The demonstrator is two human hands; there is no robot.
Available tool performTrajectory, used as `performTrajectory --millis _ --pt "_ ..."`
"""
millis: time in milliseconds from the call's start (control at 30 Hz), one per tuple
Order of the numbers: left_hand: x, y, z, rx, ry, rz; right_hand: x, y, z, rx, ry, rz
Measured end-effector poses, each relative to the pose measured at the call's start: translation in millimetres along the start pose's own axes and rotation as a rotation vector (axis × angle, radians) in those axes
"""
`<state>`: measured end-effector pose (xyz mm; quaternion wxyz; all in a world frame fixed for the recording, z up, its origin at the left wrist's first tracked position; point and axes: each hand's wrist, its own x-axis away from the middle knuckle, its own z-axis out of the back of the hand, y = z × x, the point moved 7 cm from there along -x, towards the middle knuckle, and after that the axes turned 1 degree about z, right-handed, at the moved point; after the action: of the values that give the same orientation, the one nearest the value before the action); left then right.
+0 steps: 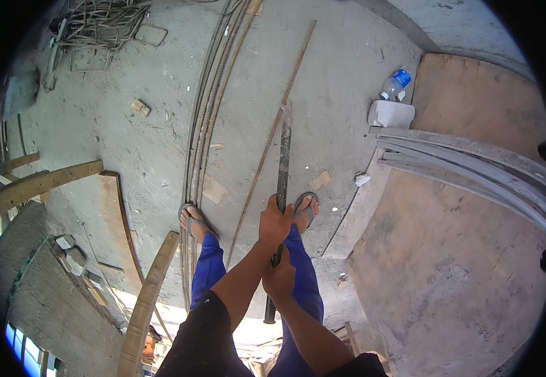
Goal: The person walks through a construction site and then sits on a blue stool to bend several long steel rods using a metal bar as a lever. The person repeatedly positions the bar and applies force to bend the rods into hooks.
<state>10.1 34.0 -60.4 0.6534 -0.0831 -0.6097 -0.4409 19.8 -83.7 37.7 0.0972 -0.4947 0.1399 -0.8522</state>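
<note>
Both fists grip a long dark metal bar (283, 160) that runs between my feet. My left hand (276, 221) closes around its middle. Nearer to me, my right hand (279, 276) wraps the lower part, and the bar's thick near end sticks out below that fist. At its far tip, the bar meets a thin rusty rebar rod (263, 154) lying slantwise on the floor. Whether the tip is hooked on the rod or only touching it, I cannot tell.
Several long rebar rods (207, 119) lie under my left sandal. Bent wire stirrups (100, 25) are piled far left. Wooden planks (150, 301) stand at the left. To the right are plywood sheets (436, 264), grey strips (467, 173), a white block (391, 115) and a plastic bottle (396, 83).
</note>
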Motion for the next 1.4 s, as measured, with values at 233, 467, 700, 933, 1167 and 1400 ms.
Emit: performTrajectory --millis 233,467,700,933,1167,1400 --pt "0 -17 13 -0.026 0.015 -0.081 9 5 -29 0.017 0.054 0.008" --pt "-5 -33 -2 -0.043 0.018 -0.066 1 22 -30 0.052 0.113 0.083" --pt "-3 -29 -10 -0.182 -0.12 0.142 0 22 -11 0.185 0.069 0.075" --pt "93 -38 104 -0.305 -0.032 -0.188 -23 35 59 0.009 -0.029 0.069" --pt "370 -145 240 -0.286 0.103 0.195 -57 -58 226 0.351 -0.332 -0.021" --pt "540 -209 172 -0.067 0.295 0.387 14 -26 349 0.866 -0.241 0.004"
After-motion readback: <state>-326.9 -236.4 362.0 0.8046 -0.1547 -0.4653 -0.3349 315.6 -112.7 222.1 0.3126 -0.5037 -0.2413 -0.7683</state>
